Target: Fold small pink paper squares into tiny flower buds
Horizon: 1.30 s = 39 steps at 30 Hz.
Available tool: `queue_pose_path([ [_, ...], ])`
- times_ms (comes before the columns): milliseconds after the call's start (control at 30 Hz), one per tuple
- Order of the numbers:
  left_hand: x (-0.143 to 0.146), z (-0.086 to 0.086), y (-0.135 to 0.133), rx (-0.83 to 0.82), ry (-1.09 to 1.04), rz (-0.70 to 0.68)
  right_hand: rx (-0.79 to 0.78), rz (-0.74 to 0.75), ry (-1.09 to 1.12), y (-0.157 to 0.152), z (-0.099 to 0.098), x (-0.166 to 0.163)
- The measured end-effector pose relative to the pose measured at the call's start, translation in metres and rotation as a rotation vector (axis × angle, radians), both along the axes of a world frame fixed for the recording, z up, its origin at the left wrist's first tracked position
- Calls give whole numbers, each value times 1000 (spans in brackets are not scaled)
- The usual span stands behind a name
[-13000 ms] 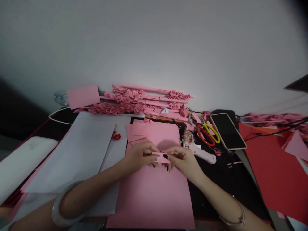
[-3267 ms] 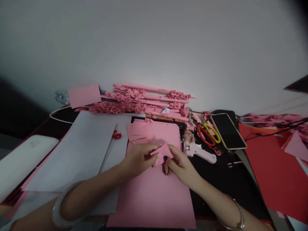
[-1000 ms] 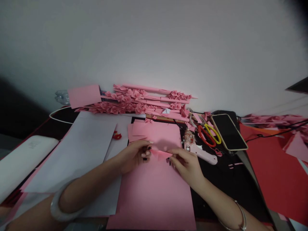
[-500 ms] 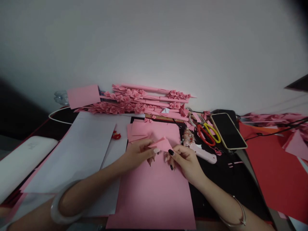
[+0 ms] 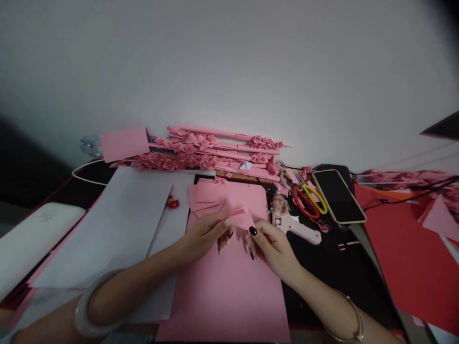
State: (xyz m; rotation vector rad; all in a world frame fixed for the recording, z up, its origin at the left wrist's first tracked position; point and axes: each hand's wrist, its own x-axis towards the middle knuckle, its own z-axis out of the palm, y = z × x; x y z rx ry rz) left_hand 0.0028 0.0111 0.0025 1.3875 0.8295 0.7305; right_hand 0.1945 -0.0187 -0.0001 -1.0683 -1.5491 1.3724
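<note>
A small folded piece of pink paper (image 5: pixel 242 220) is held between my two hands, above a large pink sheet (image 5: pixel 229 296). My left hand (image 5: pixel 208 231) pinches its left end, thumb on top. At the lower right corner, the thumb and fingers of my right hand (image 5: pixel 270 246) grip the same piece. Beyond my left hand lie several small pink paper rectangles (image 5: pixel 210 191) on the large sheet. A pale pink glue gun (image 5: pixel 299 229) rests to the right of my right hand.
Pink paper flowers on rolled stems (image 5: pixel 201 148) are piled along the wall. Scissors with red and yellow handles (image 5: pixel 310 199) and a phone (image 5: pixel 339 196) lie at right, near red sheets (image 5: pixel 405 248). White sheets (image 5: pixel 103 229) and a white oblong device (image 5: pixel 39 243) are at left.
The folded pink paper has turned in my fingers, its pointed shape now looking more like a strip with a raised flap. Both hands have shifted slightly left.
</note>
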Motion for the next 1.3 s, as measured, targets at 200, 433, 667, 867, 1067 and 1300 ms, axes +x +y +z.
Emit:
queue_pose_path([
  [200,-3,-2,-3,142,121,-28,49,54,-60,-2,-1,2],
  [433,-4,2,-5,180,153,16,94,104,-121,-1,-4,3],
  [667,11,-5,-10,-86,-49,99,-60,17,105,-2,-1,-5],
  [867,23,-5,-16,-133,-132,76,37,-10,7,-6,-3,-8],
  [1067,22,-6,-23,-67,-59,68,166,-90,-31,-9,-1,-12],
  [1300,20,-6,-26,-69,47,17,191,-120,-52,-10,-6,-12],
])
